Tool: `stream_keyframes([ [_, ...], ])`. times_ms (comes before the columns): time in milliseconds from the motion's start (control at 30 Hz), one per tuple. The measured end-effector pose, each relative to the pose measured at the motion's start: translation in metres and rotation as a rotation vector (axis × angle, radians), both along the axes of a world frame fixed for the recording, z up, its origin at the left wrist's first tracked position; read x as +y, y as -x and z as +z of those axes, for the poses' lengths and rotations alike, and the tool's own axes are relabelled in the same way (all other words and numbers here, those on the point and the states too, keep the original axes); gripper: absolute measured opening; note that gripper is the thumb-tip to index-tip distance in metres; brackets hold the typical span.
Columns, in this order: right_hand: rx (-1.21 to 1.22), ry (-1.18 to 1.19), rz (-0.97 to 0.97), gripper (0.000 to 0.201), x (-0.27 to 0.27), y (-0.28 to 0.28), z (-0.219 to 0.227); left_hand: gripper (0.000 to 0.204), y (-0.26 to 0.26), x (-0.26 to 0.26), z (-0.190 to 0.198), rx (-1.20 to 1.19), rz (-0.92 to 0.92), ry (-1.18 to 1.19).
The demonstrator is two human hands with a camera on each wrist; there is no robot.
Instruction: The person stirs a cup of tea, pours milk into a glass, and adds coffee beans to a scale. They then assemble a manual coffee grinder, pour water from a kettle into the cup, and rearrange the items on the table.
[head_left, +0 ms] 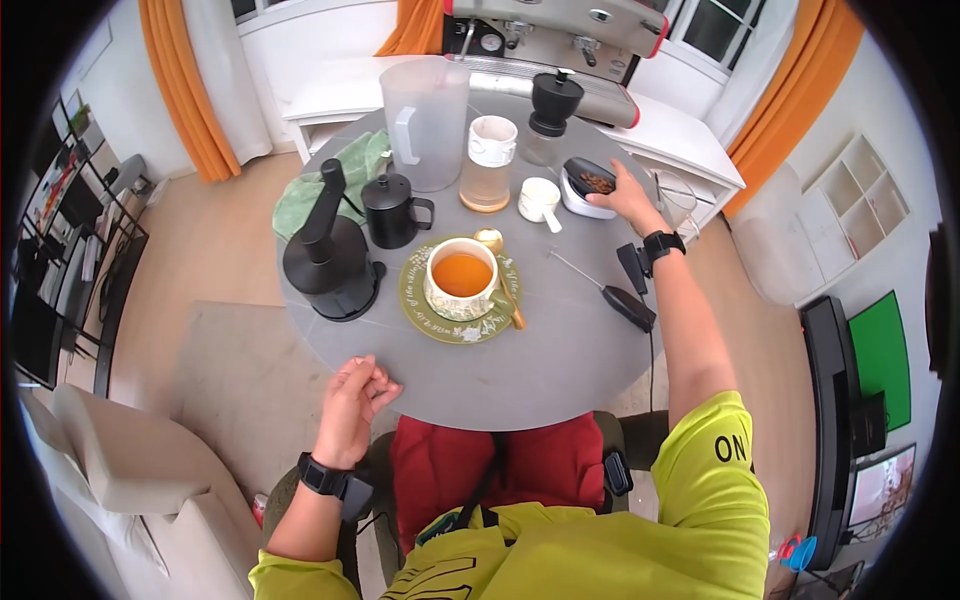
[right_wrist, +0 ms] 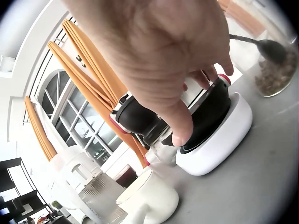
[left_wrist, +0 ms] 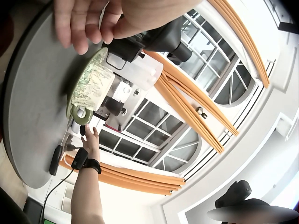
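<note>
At the table's right rear, my right hand (head_left: 632, 198) grips a black dish (head_left: 574, 174) of brown beans by its sides. The dish sits tilted in a white base (head_left: 583, 204). In the right wrist view the thumb of the hand (right_wrist: 175, 70) lies on the near side of the dish (right_wrist: 212, 109), fingers across the far side, with the white base (right_wrist: 222, 142) below. My left hand (head_left: 352, 408), loosely curled and holding nothing, hovers by the front-left table edge. The left wrist view shows that hand (left_wrist: 112, 18) near the green saucer (left_wrist: 72, 95).
A cup of amber liquid (head_left: 462, 274) stands on a green saucer (head_left: 425, 322) mid-table. Black grinder (head_left: 330, 265), black pot (head_left: 391, 215), clear pitcher (head_left: 430, 120) and glass carafe (head_left: 486, 180) stand behind and left. A small white cup (head_left: 539, 198) and a black whisk (head_left: 628, 308) are nearer the right.
</note>
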State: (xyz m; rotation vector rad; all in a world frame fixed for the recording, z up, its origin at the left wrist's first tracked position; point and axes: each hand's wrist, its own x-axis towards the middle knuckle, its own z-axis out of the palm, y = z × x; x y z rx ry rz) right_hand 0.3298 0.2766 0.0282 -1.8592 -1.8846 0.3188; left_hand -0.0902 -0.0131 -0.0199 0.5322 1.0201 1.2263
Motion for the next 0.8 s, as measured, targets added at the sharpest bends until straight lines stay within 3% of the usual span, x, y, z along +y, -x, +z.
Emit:
stream_keyframes([
  [400, -0.001, -0.038, -0.038, 0.099, 0.004, 0.003, 0.000, 0.016, 0.003, 0.002, -0.001, -0.032, -0.003, 0.026],
  [500, 0.143, -0.001, -0.042, 0.098, 0.009, 0.007, 0.006, 0.017, 0.004, 0.002, -0.003, -0.062, 0.001, 0.018],
  [700, 0.318, -0.069, 0.098, 0.100, 0.005, 0.062, 0.079, 0.018, 0.005, 0.003, -0.003, -0.076, -0.016, 0.017],
  [800, 0.276, -0.089, 0.193, 0.099, 0.006, 0.093, 0.119, 0.017, 0.005, 0.003, -0.001, -0.067, -0.025, 0.031],
])
